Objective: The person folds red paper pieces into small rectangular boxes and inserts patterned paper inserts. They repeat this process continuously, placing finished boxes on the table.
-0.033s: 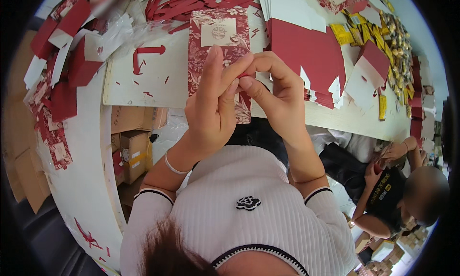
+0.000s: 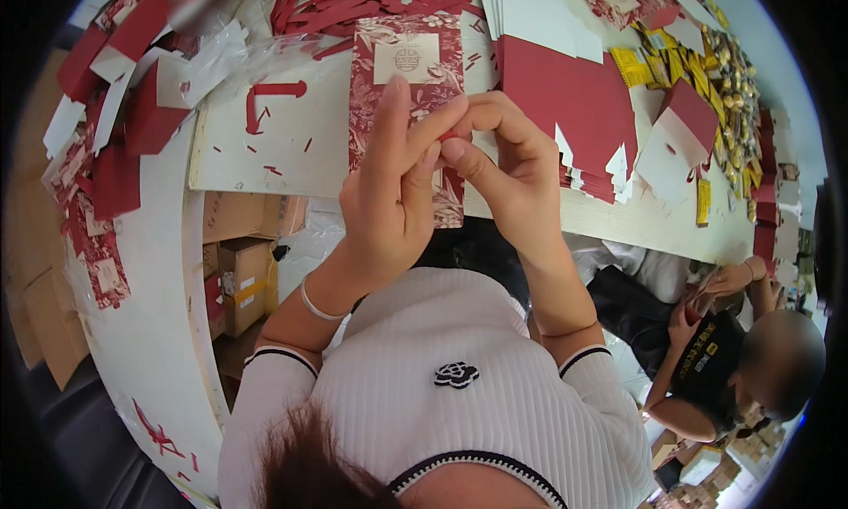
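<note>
My left hand (image 2: 389, 191) and my right hand (image 2: 508, 169) meet at the fingertips over the table's front edge. Between the pinched thumbs and fingers shows a small red piece (image 2: 448, 136), mostly hidden, perhaps a ribbon end. One left finger points up and away from the rest. Under my hands lies a flat red floral-printed box (image 2: 406, 98) with a cream panel, jutting past the table edge. To its right is a fanned stack of red and white card sheets (image 2: 561, 90). Red ribbons (image 2: 362, 6) lie heaped beyond the box.
Folded red boxes (image 2: 155, 107) crowd the left side. Yellow packets (image 2: 632, 66) and gold-wrapped pieces (image 2: 729, 76) pile up at right, beside a red-and-white box (image 2: 680, 129). Red scraps dot the white table (image 2: 300, 169). Another person (image 2: 707, 368) works at lower right; cartons (image 2: 247, 279) sit under the table.
My hands keep the same pinch and place. The whole view has shifted very slightly.
</note>
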`<state>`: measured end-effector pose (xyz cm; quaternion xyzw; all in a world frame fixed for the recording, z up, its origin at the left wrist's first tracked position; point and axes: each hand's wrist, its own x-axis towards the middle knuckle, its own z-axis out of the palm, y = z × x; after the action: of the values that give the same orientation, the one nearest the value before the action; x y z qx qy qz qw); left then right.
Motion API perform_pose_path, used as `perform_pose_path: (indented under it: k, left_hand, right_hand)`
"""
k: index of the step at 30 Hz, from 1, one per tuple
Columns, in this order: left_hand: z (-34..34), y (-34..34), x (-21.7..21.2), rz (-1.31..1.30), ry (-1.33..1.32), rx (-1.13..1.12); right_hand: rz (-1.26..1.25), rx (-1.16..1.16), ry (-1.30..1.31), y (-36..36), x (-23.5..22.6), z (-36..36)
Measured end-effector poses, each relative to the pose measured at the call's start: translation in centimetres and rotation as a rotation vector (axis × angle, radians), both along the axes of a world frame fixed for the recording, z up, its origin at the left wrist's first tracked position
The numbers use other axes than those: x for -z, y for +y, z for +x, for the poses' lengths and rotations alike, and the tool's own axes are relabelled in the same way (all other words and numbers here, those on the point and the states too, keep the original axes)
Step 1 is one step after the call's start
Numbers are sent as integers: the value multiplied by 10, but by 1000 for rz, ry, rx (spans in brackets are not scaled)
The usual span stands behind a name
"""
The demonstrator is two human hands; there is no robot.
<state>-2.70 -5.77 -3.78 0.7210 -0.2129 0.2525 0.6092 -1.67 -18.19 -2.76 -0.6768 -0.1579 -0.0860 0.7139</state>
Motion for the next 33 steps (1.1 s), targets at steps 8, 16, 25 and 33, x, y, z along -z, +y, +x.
perform_pose_path:
  k: [8, 16, 25, 33]
  left_hand:
    - [23, 86, 12, 230, 760, -46]
    - [17, 51, 46, -536, 923, 411]
    - [17, 46, 54, -1298, 819, 879]
    - [34, 31, 69, -643, 729, 312]
  right_hand:
    - [-504, 39, -165, -4, 6, 40]
    - [-872, 27, -489, 5, 13, 50]
    - [-1010, -175, -303, 5, -7, 66]
    - [-895, -295, -156, 2, -5, 73]
